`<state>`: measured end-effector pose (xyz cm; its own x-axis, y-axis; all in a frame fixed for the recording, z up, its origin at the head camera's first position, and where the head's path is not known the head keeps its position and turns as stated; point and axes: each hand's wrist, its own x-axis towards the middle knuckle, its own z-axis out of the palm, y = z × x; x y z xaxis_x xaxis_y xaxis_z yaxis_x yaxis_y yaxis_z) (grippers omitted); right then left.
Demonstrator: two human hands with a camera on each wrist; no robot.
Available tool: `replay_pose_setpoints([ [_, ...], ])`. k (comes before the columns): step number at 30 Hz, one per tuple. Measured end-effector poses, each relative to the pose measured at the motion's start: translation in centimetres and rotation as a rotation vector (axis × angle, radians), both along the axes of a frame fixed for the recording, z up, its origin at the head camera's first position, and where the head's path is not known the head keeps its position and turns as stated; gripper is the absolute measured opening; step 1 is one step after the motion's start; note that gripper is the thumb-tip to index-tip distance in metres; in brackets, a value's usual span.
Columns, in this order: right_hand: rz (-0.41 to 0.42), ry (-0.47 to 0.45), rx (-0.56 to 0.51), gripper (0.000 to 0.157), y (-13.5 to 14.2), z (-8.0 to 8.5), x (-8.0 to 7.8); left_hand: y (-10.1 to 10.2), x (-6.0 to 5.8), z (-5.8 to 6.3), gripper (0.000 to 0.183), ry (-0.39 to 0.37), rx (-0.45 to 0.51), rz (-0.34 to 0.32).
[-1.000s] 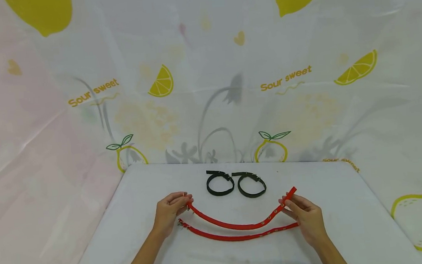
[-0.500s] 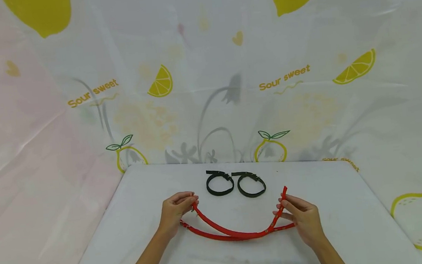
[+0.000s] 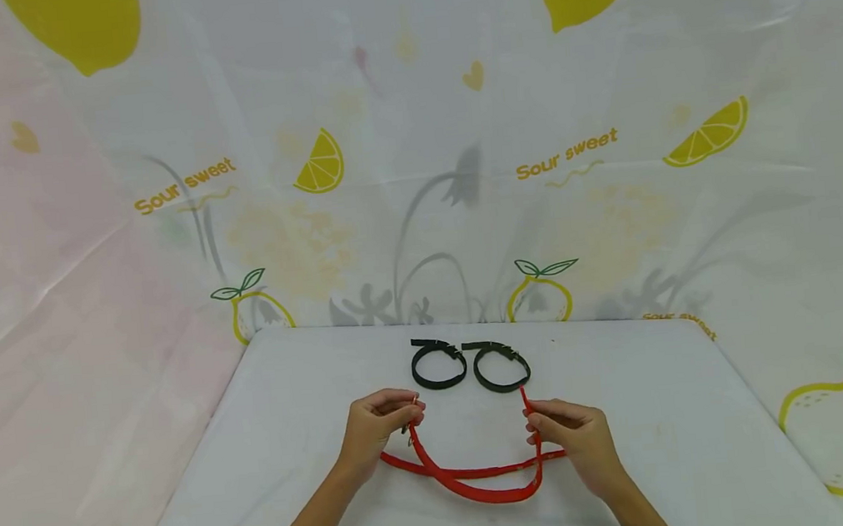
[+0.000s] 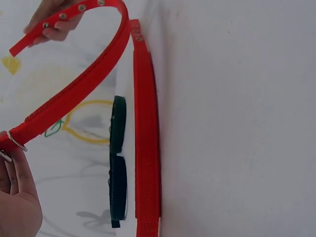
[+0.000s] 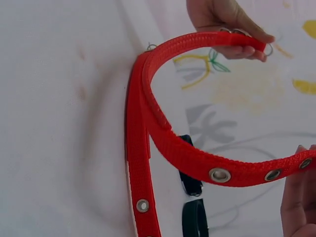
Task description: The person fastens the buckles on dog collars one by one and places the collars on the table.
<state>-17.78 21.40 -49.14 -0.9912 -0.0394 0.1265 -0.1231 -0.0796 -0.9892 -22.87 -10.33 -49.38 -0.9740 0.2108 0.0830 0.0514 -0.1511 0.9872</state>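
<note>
A red pet collar [image 3: 487, 495] hangs in a U between the two hands. My left hand [image 3: 376, 427] pinches its buckle end, where metal rings show in the left wrist view. The eyeleted end is pinched by my right hand [image 3: 578, 440], the tip standing up above the fingers. Metal-rimmed holes run along that strap [image 5: 242, 173] in the right wrist view. Behind and beneath it, a second red collar [image 4: 146, 133] lies stretched out on the white table, crossed by the held one in the head view. The left hand hides its buckle end there.
Two dark collars [image 3: 439, 382], each buckled into a loop, lie side by side farther back on the table [image 3: 667, 408]. Beyond the table's back edge hangs a pale backdrop [image 3: 419, 230] printed with lemons and lettering.
Both hands have moved inward, toward each other. The held red collar now bends into a deeper U, and its middle has dropped in front of the other red collar.
</note>
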Motion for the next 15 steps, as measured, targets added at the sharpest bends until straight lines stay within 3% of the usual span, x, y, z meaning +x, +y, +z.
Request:
replay_pose_setpoints([
  [8, 0.089, -0.065, 0.146, 0.026, -1.5, 0.6, 0.3, 1.4, 1.1, 0.3, 0.034, 0.002, -0.039, -0.105],
  [15, 0.179, -0.096, 0.213, 0.026, -2.6, 0.6, 0.6, 2.3, 1.8, 0.2, 0.034, 0.015, -0.048, -0.186],
])
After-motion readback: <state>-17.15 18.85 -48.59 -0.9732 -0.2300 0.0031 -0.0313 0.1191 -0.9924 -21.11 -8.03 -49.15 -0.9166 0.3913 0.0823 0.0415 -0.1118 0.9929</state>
